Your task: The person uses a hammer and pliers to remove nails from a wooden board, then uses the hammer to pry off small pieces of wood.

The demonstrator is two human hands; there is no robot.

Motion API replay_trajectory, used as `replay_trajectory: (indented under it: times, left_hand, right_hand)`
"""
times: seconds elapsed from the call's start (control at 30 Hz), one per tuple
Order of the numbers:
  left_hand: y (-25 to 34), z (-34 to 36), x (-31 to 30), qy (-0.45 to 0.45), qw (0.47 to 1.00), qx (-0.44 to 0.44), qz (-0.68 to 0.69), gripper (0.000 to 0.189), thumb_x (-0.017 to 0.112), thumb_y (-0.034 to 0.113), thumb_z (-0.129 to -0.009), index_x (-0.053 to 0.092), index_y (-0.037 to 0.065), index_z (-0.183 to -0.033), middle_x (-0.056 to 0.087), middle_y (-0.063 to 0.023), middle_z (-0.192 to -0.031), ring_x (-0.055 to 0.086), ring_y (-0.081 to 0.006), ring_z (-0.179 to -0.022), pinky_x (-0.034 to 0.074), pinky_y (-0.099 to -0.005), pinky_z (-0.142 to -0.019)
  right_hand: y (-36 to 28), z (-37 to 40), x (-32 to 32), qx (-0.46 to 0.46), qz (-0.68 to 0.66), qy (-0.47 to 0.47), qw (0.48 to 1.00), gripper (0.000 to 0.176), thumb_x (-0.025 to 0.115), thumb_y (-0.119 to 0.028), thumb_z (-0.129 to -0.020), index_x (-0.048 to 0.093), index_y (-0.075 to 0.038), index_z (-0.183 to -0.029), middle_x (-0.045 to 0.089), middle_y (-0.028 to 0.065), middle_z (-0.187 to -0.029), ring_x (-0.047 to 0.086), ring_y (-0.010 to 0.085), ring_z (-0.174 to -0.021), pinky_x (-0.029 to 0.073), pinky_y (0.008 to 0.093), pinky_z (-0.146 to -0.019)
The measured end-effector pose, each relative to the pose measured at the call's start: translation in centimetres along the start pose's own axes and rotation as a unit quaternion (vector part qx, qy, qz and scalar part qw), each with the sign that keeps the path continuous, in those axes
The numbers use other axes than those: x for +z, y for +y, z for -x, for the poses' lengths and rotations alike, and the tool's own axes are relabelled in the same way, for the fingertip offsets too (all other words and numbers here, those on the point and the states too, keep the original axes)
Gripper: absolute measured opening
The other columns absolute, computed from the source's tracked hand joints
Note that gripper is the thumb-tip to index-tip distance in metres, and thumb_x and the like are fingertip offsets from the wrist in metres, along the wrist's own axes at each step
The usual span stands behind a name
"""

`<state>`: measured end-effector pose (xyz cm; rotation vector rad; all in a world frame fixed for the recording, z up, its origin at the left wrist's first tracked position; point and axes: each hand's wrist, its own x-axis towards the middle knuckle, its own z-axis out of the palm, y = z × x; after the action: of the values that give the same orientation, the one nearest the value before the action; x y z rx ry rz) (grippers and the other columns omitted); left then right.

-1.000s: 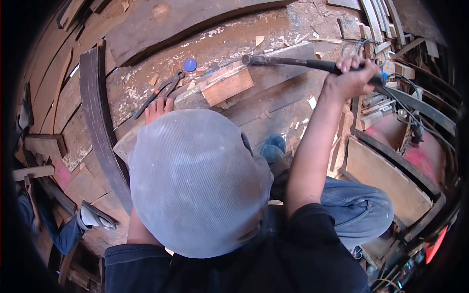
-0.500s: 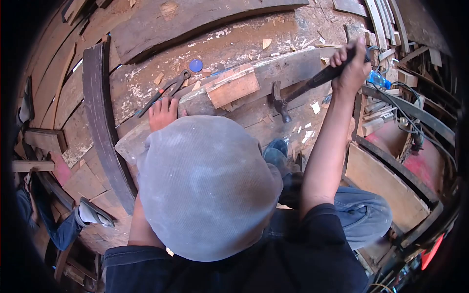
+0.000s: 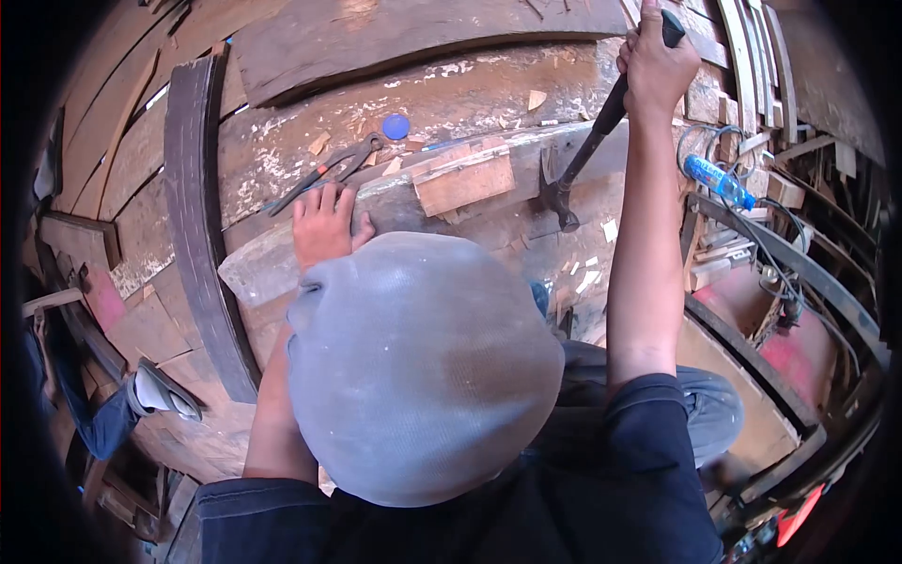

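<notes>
My right hand is closed around the black grip of a claw hammer. The hammer's head hangs over the near side of a long, rough timber, to the right of a small orange-brown wood block. My left hand lies on the timber, fingers laid over it and thumb apart, holding nothing. Just beyond those fingers are pincers with dark handles marked orange. A round blue cap sits past the pincers' jaws. A grey cloth-covered head hides the middle foreground.
A dark curved beam stands at left, and a wide plank lies at the far side. Wood chips litter the floor. At right are a blue-labelled bottle, cables and stacked strips. Another person's leg shows at lower left.
My right hand has moved farther away and slightly left, with the hammer steeper and its head shifted a little right. My left hand stays on the timber; its thumb shows more. The view has shifted slightly.
</notes>
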<state>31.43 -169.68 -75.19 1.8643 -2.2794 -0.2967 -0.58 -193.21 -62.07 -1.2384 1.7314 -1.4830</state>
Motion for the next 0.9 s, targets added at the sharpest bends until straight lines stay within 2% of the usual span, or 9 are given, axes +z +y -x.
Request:
replay_trajectory:
  times: [0.03, 0.07, 0.17, 0.4, 0.5, 0.53, 0.67, 0.77, 0.9]
  left_hand:
    - [0.0, 0.0, 0.0, -0.002, 1.000, 0.001, -0.004, 0.040, 0.066, 0.033, -0.075, 0.062, 0.009, -0.107, 0.056, -0.0089, -0.104, 0.052, -0.0269, -0.098, 0.041, -0.0415, -0.081]
    - [-0.1, 0.0, 0.0, -0.005, 1.000, 0.004, -0.008, 0.040, 0.066, 0.033, -0.075, 0.062, 0.009, -0.107, 0.056, -0.0088, -0.104, 0.052, -0.0267, -0.098, 0.041, -0.0413, -0.081]
    - [-0.1, -0.1, -0.1, -0.007, 1.000, 0.005, -0.005, 0.039, 0.066, 0.033, -0.076, 0.062, 0.010, -0.107, 0.056, -0.0080, -0.106, 0.052, -0.0257, -0.097, 0.041, -0.0406, -0.081]
    - [-0.8, 0.1, 0.6, -0.029, 0.999, 0.013, -0.023, 0.042, 0.068, 0.035, -0.075, 0.064, 0.013, -0.110, 0.056, -0.0062, -0.110, 0.052, -0.0242, -0.098, 0.041, -0.0398, -0.081]
    - [-1.3, 0.3, 0.9, -0.022, 0.999, 0.020, -0.027, 0.045, 0.069, 0.035, -0.075, 0.064, 0.014, -0.114, 0.057, -0.0053, -0.111, 0.052, -0.0235, -0.098, 0.041, -0.0394, -0.081]
    - [-1.3, 0.3, 0.8, -0.027, 0.999, 0.018, -0.023, 0.046, 0.069, 0.034, -0.075, 0.063, 0.015, -0.115, 0.057, -0.0050, -0.111, 0.053, -0.0232, -0.098, 0.041, -0.0393, -0.081]
    - [-1.1, 0.4, 0.7, -0.020, 1.000, 0.015, -0.018, 0.045, 0.068, 0.033, -0.076, 0.063, 0.016, -0.118, 0.058, -0.0048, -0.114, 0.053, -0.0227, -0.099, 0.041, -0.0391, -0.081]
    - [-1.7, 0.9, 2.0, -0.020, 0.998, 0.023, -0.046, 0.043, 0.067, 0.034, -0.079, 0.063, 0.017, -0.118, 0.058, -0.0054, -0.116, 0.054, -0.0227, -0.101, 0.041, -0.0389, -0.080]
    - [-1.7, 0.7, 1.6, -0.037, 0.998, 0.019, -0.037, 0.042, 0.065, 0.036, -0.081, 0.063, 0.017, -0.118, 0.058, -0.0057, -0.116, 0.054, -0.0229, -0.101, 0.041, -0.0394, -0.080]
  right_hand:
    - [0.3, -0.5, 0.2, -0.004, 0.010, 0.003, 1.000, 0.025, 0.060, -0.023, -0.099, 0.055, -0.009, -0.079, 0.041, -0.0051, -0.049, 0.037, 0.0062, -0.035, 0.027, 0.0247, -0.033]
    - [1.5, -1.5, -0.8, 0.027, 0.018, -0.025, 0.999, 0.020, 0.063, -0.024, -0.097, 0.058, -0.006, -0.089, 0.050, -0.0015, -0.057, 0.048, 0.0084, -0.044, 0.039, 0.0237, -0.040]
    - [2.2, -2.3, -1.0, -0.006, -0.030, -0.015, 0.999, 0.041, 0.068, -0.029, -0.095, 0.048, -0.005, -0.068, 0.049, 0.0043, -0.054, 0.045, 0.0116, -0.040, 0.035, 0.0270, -0.037]
    - [3.2, -2.8, -2.0, -0.042, 0.076, 0.099, 0.991, 0.031, 0.068, -0.023, -0.094, 0.057, -0.001, -0.076, 0.055, 0.0045, -0.057, 0.049, 0.0112, -0.040, 0.039, 0.0262, -0.034]
    - [2.3, -2.1, -2.7, -0.025, 0.008, 0.159, 0.987, 0.037, 0.066, -0.020, -0.095, 0.053, -0.004, -0.065, 0.053, 0.0018, -0.051, 0.050, 0.0104, -0.040, 0.035, 0.0252, -0.035]
    - [2.3, -2.5, -3.6, -0.055, 0.022, 0.204, 0.977, 0.035, 0.065, -0.018, -0.095, 0.055, -0.003, -0.066, 0.052, 0.0016, -0.051, 0.050, 0.0108, -0.040, 0.034, 0.0252, -0.034]
    - [2.1, -3.6, -5.7, -0.020, 0.010, 0.271, 0.962, 0.032, 0.063, -0.016, -0.096, 0.056, -0.001, -0.069, 0.053, 0.0020, -0.054, 0.044, 0.0105, -0.038, 0.030, 0.0283, -0.032]
    - [3.1, -4.3, -6.0, -0.014, -0.029, 0.236, 0.971, 0.031, 0.064, -0.016, -0.096, 0.057, -0.001, -0.069, 0.053, 0.0016, -0.055, 0.045, 0.0105, -0.039, 0.031, 0.0272, -0.033]
    - [3.8, -5.7, -4.3, -0.089, 0.040, 0.224, 0.970, 0.033, 0.065, -0.017, -0.095, 0.053, -0.003, -0.069, 0.052, 0.0015, -0.054, 0.046, 0.0111, -0.039, 0.034, 0.0266, -0.034]
